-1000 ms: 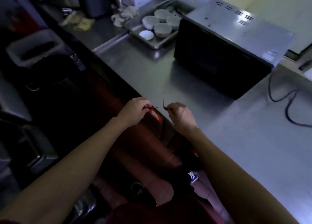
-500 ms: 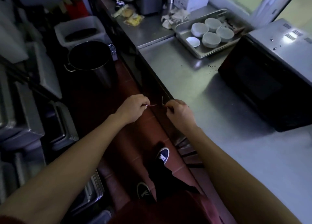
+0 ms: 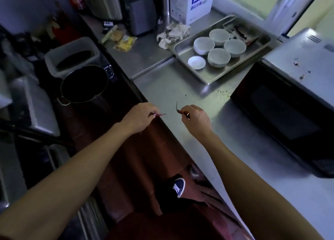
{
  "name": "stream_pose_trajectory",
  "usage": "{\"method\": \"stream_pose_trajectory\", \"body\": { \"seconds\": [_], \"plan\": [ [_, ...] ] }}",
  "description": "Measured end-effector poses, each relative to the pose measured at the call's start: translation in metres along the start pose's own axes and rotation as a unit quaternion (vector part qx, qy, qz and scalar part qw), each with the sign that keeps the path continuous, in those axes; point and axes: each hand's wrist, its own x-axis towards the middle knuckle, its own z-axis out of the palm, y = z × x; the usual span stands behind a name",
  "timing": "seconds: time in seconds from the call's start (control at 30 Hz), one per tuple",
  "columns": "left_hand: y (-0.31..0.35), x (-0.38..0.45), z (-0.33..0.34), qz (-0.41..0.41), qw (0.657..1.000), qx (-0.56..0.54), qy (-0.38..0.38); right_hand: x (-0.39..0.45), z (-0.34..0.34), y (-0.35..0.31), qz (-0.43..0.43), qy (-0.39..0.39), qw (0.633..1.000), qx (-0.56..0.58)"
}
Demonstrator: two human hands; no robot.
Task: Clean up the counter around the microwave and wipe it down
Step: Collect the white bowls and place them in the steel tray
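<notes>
Both hands hover at the near table [image 3: 180, 88] edge, in front & left of the microwave [image 3: 282, 113]. Left hand [image 3: 139, 117] pinches a thin red chili piece [image 3: 159, 114], lying roughly level, tip toward the right hand. Right hand [image 3: 196, 119] pinches a second chili piece [image 3: 179, 109], dark curved stem pointing up. Beyond them, dark crumbs [image 3: 221, 92] lie on the table just left of the microwave's front corner; right hand's nearer. Rag [image 3: 173, 34] sits further back, left of the tray [image 3: 182, 53].

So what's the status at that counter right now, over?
Left hand pinches a small red chili piece; right hand pinches another, stemmed. Dark crumbs on steel counter, unwiped.
</notes>
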Motion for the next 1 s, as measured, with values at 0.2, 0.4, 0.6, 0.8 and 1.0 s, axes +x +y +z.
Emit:
{"method": "stream_pose_trajectory", "body": {
  "seconds": [0.2,0.4,0.6,0.8,1.0],
  "plan": [
    [0.008,0.08,-0.017,0.024,1.0,0.008,-0.007,0.056,-0.037,0.023,0.021,0.047,0.999,0.02],
    [0.014,0.16,-0.018,0.072,0.997,0.007,-0.016,0.099,-0.056,0.053,0.033,0.087,0.995,0.039],
    [0.006,0.244,-0.02,0.137,0.99,-0.008,-0.032,0.148,-0.059,0.073,0.09,0.106,0.99,0.027],
    [-0.031,0.359,-0.017,0.202,0.975,-0.02,-0.089,0.21,-0.057,0.085,0.175,0.151,0.973,0.008],
    [-0.037,0.456,-0.034,0.256,0.958,-0.042,-0.123,0.269,-0.057,0.089,0.254,0.177,0.951,0.006]
  ]
}}
